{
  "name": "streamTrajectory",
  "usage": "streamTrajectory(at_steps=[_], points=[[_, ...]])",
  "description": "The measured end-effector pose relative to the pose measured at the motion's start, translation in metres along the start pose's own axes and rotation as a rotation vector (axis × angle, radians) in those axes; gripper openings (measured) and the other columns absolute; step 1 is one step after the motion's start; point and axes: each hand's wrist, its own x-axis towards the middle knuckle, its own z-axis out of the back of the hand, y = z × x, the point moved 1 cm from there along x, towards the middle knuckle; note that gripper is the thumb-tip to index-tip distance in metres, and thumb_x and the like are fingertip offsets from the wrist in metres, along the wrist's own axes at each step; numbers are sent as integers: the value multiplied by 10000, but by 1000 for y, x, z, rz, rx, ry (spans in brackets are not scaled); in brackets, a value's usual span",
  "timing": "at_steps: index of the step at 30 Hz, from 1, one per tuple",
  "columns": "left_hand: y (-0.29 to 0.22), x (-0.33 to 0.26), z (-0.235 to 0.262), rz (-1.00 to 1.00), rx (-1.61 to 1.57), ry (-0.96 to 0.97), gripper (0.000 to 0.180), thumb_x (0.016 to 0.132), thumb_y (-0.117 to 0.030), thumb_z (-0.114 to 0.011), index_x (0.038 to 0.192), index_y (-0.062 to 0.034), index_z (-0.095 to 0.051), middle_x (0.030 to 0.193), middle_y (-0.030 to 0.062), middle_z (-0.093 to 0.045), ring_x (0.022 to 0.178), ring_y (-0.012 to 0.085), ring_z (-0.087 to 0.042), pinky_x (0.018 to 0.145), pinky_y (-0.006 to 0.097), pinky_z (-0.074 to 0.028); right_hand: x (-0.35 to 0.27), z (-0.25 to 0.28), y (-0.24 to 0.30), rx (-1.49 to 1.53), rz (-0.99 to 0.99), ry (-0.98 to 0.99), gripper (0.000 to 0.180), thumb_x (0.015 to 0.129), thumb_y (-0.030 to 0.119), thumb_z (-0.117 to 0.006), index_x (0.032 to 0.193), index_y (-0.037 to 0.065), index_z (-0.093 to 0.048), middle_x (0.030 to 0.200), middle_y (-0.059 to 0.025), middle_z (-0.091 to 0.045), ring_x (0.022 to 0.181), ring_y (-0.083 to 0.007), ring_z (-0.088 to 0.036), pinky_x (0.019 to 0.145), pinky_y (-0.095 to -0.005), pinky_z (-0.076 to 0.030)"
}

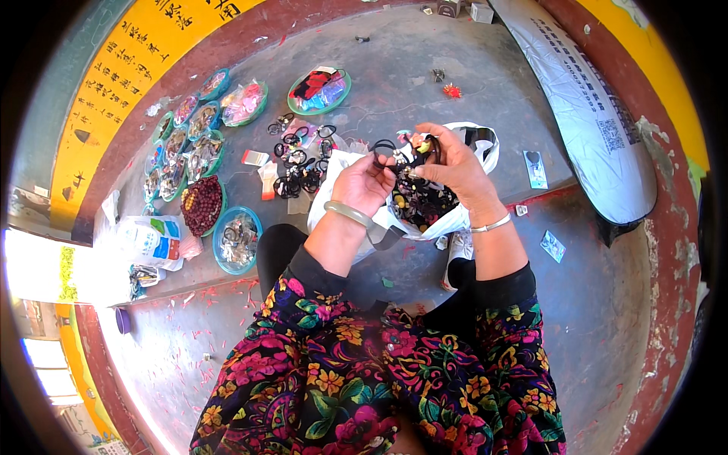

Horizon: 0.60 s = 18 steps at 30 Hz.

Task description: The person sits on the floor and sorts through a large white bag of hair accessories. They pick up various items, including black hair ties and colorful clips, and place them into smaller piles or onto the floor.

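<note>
Pinches a black hair tie (384, 144) at the fingertips of the left hand (364, 184), in a closed grip, with the loop up past the fingers. Curls the thumb and fingers of the right hand (459, 171) around a small bunch of decorated hair ties (422, 144), in a grasping grip, just beside the left hand. Holds both over the mouth of a white plastic bag (327, 196), above a dense heap of dark hair ties (425, 205) with pale and coloured ornaments. Wears a pale green bangle (350, 214) at the left wrist, a silver bangle (491, 224) at the right, and floral sleeves (512, 326) with black cuffs.

On the grey floor (398, 72) left of the bag, near it: a cluster of mostly black loose hair ties (299, 159). Farther up, a green basket (348, 89) of red, black and bluish packets. Farther left, dark red beads (202, 205) heaped in a basket, with a light blue basket (217, 246) of small packaged pieces just beside. To the right of the bag, a flat bluish card pack (535, 170); beyond, a long silver-wrapped object (588, 125) along the wall.
</note>
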Motion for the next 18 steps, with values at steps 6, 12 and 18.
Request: streamTrajectory(at_steps=[6, 12, 18], points=[[14, -8, -13, -36, -4, 49, 157, 895, -95, -463, 929, 52, -503, 850, 135, -573, 760, 205, -573, 659, 277, -517, -3, -10, 1, -108, 49, -40, 525, 705, -105, -604, 1193, 23, -460, 1054, -44, -560, 946, -104, -561, 756, -212, -451], [7, -4, -4, -107, 181, -143, 161, 856, -112, -519, 939, 26, -514, 882, 132, -588, 798, 218, -583, 705, 297, -509, -4, 13, 8, -80, 101, -150, 472, 698, -82, -607, 1144, 32, -505, 957, -1, -554, 861, -70, -521, 734, -200, -433], [1, -17, -10, -275, 684, 234, 496, 748, -131, -658, 1180, -33, -434, 1196, 102, -468, 1149, 225, -418, 956, 352, -355, -2, 18, 3, -393, -112, 41, 391, 647, -56, -575, 1034, 2, -555, 926, 17, -540, 871, -66, -490, 776, -205, -395]])
